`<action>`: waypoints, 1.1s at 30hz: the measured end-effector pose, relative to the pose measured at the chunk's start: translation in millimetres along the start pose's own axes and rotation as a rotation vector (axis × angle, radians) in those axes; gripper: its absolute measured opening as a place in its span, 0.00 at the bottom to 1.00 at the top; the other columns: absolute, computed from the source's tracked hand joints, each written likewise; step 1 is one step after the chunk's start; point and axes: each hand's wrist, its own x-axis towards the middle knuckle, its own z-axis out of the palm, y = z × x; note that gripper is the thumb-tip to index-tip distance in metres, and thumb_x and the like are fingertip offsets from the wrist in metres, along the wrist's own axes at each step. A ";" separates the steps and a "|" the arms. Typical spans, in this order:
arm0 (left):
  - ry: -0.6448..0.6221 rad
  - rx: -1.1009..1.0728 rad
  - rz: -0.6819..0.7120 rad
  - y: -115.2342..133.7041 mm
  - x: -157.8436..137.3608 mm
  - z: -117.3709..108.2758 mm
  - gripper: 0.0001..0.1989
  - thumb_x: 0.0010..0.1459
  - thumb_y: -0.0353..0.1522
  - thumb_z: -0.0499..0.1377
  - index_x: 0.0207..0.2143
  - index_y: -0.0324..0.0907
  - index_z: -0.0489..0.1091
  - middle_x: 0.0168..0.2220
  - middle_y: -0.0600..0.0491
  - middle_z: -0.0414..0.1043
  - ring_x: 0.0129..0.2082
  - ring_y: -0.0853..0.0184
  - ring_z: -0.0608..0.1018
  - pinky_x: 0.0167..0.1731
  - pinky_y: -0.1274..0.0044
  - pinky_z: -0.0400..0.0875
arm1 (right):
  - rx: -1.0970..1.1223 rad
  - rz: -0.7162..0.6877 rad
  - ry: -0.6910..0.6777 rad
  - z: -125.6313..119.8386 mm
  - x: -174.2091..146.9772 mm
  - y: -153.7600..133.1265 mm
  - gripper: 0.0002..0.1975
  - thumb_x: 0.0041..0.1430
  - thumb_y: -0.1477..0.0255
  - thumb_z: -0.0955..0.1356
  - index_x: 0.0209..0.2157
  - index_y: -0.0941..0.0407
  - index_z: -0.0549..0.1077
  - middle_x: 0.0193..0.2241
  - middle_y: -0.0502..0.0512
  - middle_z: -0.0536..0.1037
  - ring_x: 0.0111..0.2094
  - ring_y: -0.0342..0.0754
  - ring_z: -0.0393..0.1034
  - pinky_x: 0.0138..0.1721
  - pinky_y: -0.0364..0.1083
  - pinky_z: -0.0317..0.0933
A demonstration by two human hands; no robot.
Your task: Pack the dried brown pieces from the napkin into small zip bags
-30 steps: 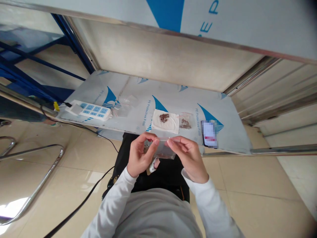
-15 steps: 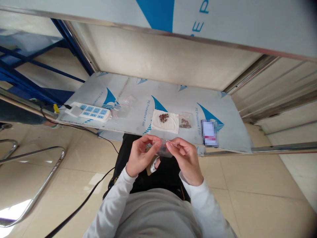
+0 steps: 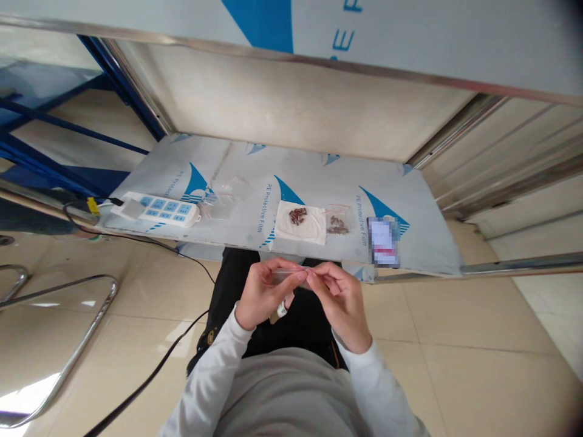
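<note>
Over my lap, my left hand (image 3: pixel 268 292) and my right hand (image 3: pixel 340 298) pinch the top edge of a small clear plastic bag (image 3: pixel 282 277). Their thumbs and fingertips meet near its middle, and the fingers cover most of it. Beyond them on the shelf lies a white cloth or tissue (image 3: pixel 291 233) with a heap of small brown metallic pieces (image 3: pixel 298 215) on it. Just right of that is a clear zip bag (image 3: pixel 337 220) with similar brown pieces inside. Neither hand touches these.
A white power strip (image 3: pixel 159 209) with a plug and cable lies at the shelf's left. Clear empty bags (image 3: pixel 223 200) lie beside it. A phone (image 3: pixel 383 241) rests near the right front edge. An upper shelf (image 3: pixel 410 42) overhangs, and a metal-framed chair (image 3: pixel 109 288) stands left.
My fingertips have come together along the bag's edge, and less of the bag shows between them. The whole view has shifted slightly.
</note>
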 end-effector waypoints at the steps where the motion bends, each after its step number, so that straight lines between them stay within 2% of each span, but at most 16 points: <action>1: 0.017 -0.001 -0.010 -0.1 0.3 1.8 0.13 0.51 0.38 0.66 0.31 0.36 0.74 0.25 0.50 0.76 0.12 0.74 0.70 0.11 0.82 0.63 | -0.006 0.001 0.004 -0.2 -0.6 0.5 0.08 0.59 0.65 0.69 0.31 0.56 0.74 0.29 0.52 0.78 0.32 0.46 0.73 0.36 0.43 0.66; 5: 0.096 0.069 0.002 -3.1 1.1 6.3 0.13 0.48 0.38 0.68 0.27 0.36 0.74 0.24 0.50 0.76 0.11 0.74 0.70 0.08 0.83 0.59 | -0.017 0.006 0.027 -1.1 -0.8 5.4 0.09 0.59 0.64 0.68 0.32 0.55 0.75 0.30 0.53 0.79 0.33 0.46 0.73 0.36 0.44 0.67; 8: 0.051 0.081 -0.016 -8.1 3.9 4.8 0.13 0.47 0.39 0.68 0.28 0.37 0.76 0.23 0.50 0.76 0.11 0.74 0.70 0.08 0.83 0.59 | 0.001 0.036 0.051 -3.2 1.1 9.8 0.08 0.56 0.65 0.70 0.31 0.55 0.74 0.29 0.53 0.79 0.32 0.47 0.74 0.36 0.44 0.68; 11: -0.023 0.020 -0.075 -13.4 8.5 0.9 0.16 0.53 0.43 0.62 0.33 0.38 0.79 0.26 0.49 0.78 0.12 0.73 0.71 0.09 0.82 0.63 | 0.059 0.085 0.082 -5.3 5.6 13.3 0.10 0.56 0.63 0.70 0.30 0.56 0.74 0.28 0.53 0.79 0.32 0.48 0.75 0.37 0.46 0.69; 14: 0.000 -0.001 -0.087 -17.4 12.4 -2.8 0.17 0.55 0.44 0.60 0.34 0.39 0.79 0.26 0.49 0.78 0.12 0.72 0.71 0.11 0.80 0.66 | 0.125 0.126 0.045 -6.6 11.2 17.7 0.10 0.54 0.63 0.72 0.33 0.56 0.75 0.32 0.56 0.81 0.35 0.50 0.77 0.40 0.48 0.71; 17: -0.033 0.078 -0.062 -20.5 15.9 -7.4 0.17 0.57 0.43 0.59 0.34 0.38 0.79 0.25 0.48 0.78 0.17 0.68 0.75 0.15 0.79 0.69 | 0.122 0.169 -0.043 -8.6 14.9 20.7 0.12 0.52 0.63 0.73 0.34 0.56 0.75 0.35 0.56 0.82 0.37 0.51 0.77 0.40 0.48 0.71; 19: -0.126 0.161 -0.030 -23.8 21.1 -13.2 0.19 0.59 0.44 0.57 0.34 0.39 0.80 0.26 0.48 0.79 0.22 0.65 0.78 0.21 0.77 0.72 | 0.066 0.171 -0.074 -12.5 17.8 19.0 0.12 0.52 0.63 0.73 0.33 0.56 0.76 0.32 0.56 0.82 0.32 0.49 0.77 0.36 0.47 0.72; 21: -0.130 0.263 0.039 -29.6 31.8 -23.8 0.23 0.62 0.45 0.52 0.33 0.38 0.80 0.26 0.48 0.79 0.25 0.64 0.79 0.28 0.76 0.74 | -0.012 0.140 -0.041 -20.9 25.2 14.3 0.12 0.53 0.61 0.72 0.32 0.57 0.77 0.28 0.55 0.81 0.26 0.47 0.75 0.30 0.45 0.71; 22: -0.077 0.326 0.078 -33.3 39.9 -31.7 0.25 0.63 0.45 0.49 0.33 0.38 0.79 0.26 0.48 0.79 0.26 0.64 0.79 0.30 0.75 0.74 | -0.054 0.120 0.000 -27.6 32.0 11.9 0.13 0.53 0.61 0.72 0.33 0.57 0.77 0.27 0.55 0.81 0.24 0.46 0.74 0.28 0.45 0.70; 24: 0.125 0.476 0.117 -41.2 61.1 -53.2 0.27 0.65 0.44 0.45 0.36 0.37 0.78 0.30 0.47 0.80 0.28 0.66 0.80 0.34 0.76 0.74 | -0.128 0.071 0.110 -46.1 54.3 10.8 0.16 0.51 0.60 0.72 0.37 0.57 0.77 0.27 0.55 0.80 0.23 0.46 0.73 0.26 0.45 0.69; 26: 0.354 0.763 0.051 -47.8 86.5 -81.2 0.22 0.63 0.43 0.49 0.39 0.39 0.77 0.32 0.48 0.80 0.28 0.67 0.80 0.33 0.77 0.73 | -0.177 0.015 0.233 -70.3 88.1 18.4 0.20 0.48 0.59 0.73 0.41 0.57 0.77 0.31 0.56 0.81 0.23 0.46 0.73 0.27 0.46 0.69; 29: 0.606 0.932 -0.019 -53.1 122.2 -124.9 0.21 0.61 0.39 0.52 0.50 0.34 0.70 0.40 0.41 0.77 0.35 0.62 0.80 0.39 0.72 0.71 | -0.342 -0.018 0.362 -108.1 147.7 45.6 0.25 0.45 0.56 0.73 0.41 0.60 0.76 0.30 0.59 0.80 0.23 0.48 0.73 0.29 0.48 0.68; 31: 0.709 1.019 -0.072 -55.1 139.1 -147.0 0.25 0.59 0.38 0.55 0.55 0.31 0.65 0.43 0.36 0.75 0.43 0.56 0.78 0.44 0.68 0.69 | -0.561 0.016 0.393 -128.2 179.3 66.5 0.29 0.46 0.54 0.71 0.43 0.62 0.75 0.32 0.63 0.80 0.25 0.51 0.73 0.32 0.52 0.68; 33: 0.741 1.087 -0.131 -57.5 149.2 -160.1 0.25 0.57 0.38 0.58 0.53 0.31 0.68 0.44 0.35 0.74 0.45 0.52 0.76 0.43 0.66 0.68 | -0.801 -0.012 0.452 -140.5 195.5 82.6 0.32 0.46 0.55 0.71 0.47 0.65 0.72 0.38 0.69 0.78 0.32 0.55 0.73 0.39 0.56 0.66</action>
